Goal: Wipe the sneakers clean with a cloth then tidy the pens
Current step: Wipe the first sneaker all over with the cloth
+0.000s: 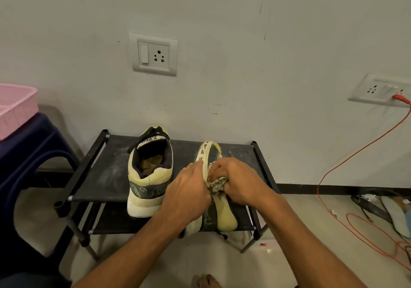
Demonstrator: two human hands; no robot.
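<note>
Pale-yellow mesh sneaker [219, 212] tipped on its side at black shoe rack's [106, 176] right edge.
Left hand [188, 190] fingers clamped on stiff sole; right hand [235, 181] fingers bunched round soft grey rag [216, 184]; light, holds easy.

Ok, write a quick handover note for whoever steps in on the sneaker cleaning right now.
Left hand: steadying the tipped sneaker, which lies on its side on the black shoe rack.
Right hand: closed on the cloth, pressing it against that sneaker's side.
Upright sneaker: stands beside it on the rack's top shelf, untouched just now; its midsole looks grubby.
Done: cannot tell how much is clean.
Left: finish this sneaker, check the other, then tidy the pens, which are not in view.
</note>
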